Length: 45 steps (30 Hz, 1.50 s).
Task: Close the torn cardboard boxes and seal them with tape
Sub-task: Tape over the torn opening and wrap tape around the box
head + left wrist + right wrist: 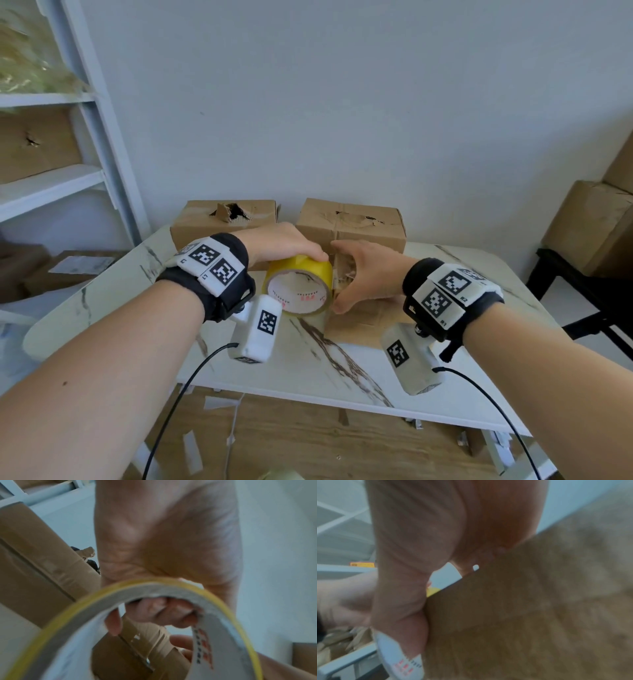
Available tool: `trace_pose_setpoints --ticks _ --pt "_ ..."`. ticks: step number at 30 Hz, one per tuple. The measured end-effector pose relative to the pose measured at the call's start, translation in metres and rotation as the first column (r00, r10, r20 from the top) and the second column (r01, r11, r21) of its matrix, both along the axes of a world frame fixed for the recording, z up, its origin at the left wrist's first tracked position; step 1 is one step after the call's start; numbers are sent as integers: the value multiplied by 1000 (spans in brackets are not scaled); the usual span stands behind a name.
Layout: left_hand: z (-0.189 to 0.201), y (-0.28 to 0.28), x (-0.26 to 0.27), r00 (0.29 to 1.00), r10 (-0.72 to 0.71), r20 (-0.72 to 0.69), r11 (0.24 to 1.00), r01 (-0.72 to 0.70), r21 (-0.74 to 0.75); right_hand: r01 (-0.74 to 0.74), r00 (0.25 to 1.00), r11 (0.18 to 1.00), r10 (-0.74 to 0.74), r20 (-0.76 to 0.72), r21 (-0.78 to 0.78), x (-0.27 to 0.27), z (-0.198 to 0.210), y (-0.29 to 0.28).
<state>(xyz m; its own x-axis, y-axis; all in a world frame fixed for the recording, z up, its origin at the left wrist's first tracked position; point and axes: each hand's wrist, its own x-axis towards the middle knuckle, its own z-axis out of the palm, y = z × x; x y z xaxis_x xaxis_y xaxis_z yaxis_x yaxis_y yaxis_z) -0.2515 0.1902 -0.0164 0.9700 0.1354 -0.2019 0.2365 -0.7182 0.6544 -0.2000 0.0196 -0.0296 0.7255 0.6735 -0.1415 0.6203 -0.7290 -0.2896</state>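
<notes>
A yellow tape roll (pixel 298 272) with a white core is held just above the marble table (pixel 308 373). My left hand (pixel 284 244) grips it, fingers hooked through the core, as the left wrist view shows on the roll (pixel 102 601). Right beside the roll lies a near cardboard box (pixel 363 325) with a torn left end. My right hand (pixel 371 270) wraps that torn end, fingers over the top and thumb low against the roll's rim (pixel 390 649). The box (pixel 522 601) fills the right wrist view. Two torn boxes stand behind, left (pixel 205 224) and right (pixel 356 226).
A white shelf unit (pixel 89 102) with a holed box stands at the left. Stacked cardboard boxes (pixel 589 222) sit on a black stand (pixel 582 294) at the right. Paper scraps litter the wooden floor (pixel 274 438) before the table's front edge.
</notes>
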Motion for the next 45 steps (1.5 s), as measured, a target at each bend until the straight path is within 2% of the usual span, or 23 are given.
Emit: trace_pose_setpoints --ticks 2,6,10,14,21,24,27,37,42,45 --pt "8 5 -2 996 20 87 991 -8 -135 8 999 988 -2 -37 157 3 6 -6" --pt "32 6 -4 950 83 302 914 48 -402 20 996 917 14 -83 397 7 25 -14" --pt "56 -11 -1 916 93 391 868 118 -483 73 986 835 22 -165 545 9 33 -16" --pt "62 -29 9 905 77 419 894 123 -430 99 972 816 43 -231 569 12 28 -32" --pt "67 -51 26 912 46 407 933 106 -344 121 966 815 34 -256 567 24 25 -60" --pt "73 -48 31 915 41 402 969 62 -238 211 950 777 -20 -311 593 33 20 -77" --pt "75 -45 34 921 16 389 995 25 -101 253 926 743 -2 -376 619 38 18 -92" --pt "97 -51 40 945 -92 312 986 43 160 234 938 739 0 -346 632 44 15 -91" --pt "100 -44 38 957 -81 279 953 -7 303 243 941 738 -21 -339 630 50 13 -103" --pt "92 -41 42 951 -68 300 957 -23 289 257 927 745 -11 -374 616 52 15 -111"
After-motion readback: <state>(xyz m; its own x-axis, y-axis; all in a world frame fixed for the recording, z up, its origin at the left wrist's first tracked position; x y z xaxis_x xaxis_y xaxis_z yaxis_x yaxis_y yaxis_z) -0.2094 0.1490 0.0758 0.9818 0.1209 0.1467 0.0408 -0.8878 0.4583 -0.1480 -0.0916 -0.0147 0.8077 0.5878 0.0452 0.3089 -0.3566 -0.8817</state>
